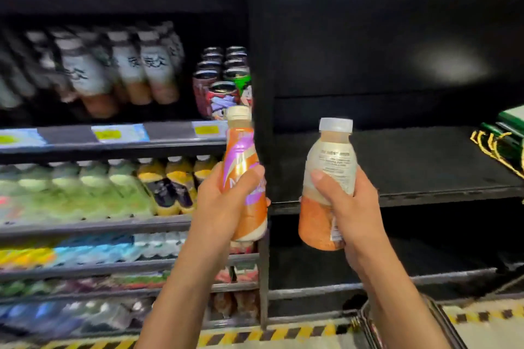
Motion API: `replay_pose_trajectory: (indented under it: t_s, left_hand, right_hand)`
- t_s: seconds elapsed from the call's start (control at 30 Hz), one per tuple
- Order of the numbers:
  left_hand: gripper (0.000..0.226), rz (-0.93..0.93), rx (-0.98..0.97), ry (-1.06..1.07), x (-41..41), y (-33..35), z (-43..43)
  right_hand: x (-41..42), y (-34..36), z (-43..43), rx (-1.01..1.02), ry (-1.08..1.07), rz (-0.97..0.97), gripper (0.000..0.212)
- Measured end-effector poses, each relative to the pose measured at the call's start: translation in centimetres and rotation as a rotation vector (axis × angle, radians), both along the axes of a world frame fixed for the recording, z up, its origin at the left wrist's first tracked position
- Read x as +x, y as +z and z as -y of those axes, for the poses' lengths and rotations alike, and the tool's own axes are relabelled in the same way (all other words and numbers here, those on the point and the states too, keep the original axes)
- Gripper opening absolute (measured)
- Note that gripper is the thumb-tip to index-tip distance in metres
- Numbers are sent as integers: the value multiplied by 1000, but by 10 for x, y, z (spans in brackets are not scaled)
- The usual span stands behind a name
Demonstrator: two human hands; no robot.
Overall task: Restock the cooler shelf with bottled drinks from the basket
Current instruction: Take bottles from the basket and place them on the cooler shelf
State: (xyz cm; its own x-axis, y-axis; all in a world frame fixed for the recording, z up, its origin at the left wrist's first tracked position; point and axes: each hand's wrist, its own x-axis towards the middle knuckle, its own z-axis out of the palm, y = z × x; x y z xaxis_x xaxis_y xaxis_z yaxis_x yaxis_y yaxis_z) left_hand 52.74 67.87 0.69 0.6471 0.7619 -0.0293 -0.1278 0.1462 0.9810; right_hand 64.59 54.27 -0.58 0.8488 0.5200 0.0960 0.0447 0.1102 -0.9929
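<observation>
Two bottles hovering before the dark shelf (425,167)
The left hand (218,207) is gripping the orange bottle (243,150), the right hand (357,207) the pale-labelled bottle (330,159); the orange one is sitting close to the black post (262,79) and could be clipping it and slipping loose.

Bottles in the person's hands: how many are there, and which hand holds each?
2. The orange-and-purple bottle is in the left hand; the white-labelled bottle is in the right hand.

Dark back wall (397,37) — hazard-striped floor tape (297,331) (yellow-black)
</observation>
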Motion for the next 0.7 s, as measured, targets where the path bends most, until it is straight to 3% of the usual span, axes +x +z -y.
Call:
replay_pose_trajectory:
  t_s: [0.13, 0.37, 0.7]
  left_hand:
    - [33, 25, 51, 113, -79, 21, -57]
    - [30, 40, 122, 239, -186, 31, -149]
    - [33, 24, 147, 254, -225, 40, -240]
  right_hand:
    - [-65, 23, -72, 61, 159, 15, 32]
    - [-156, 35, -176, 94, 279, 74, 48]
    - [-188, 51, -260, 96, 298, 90, 42]
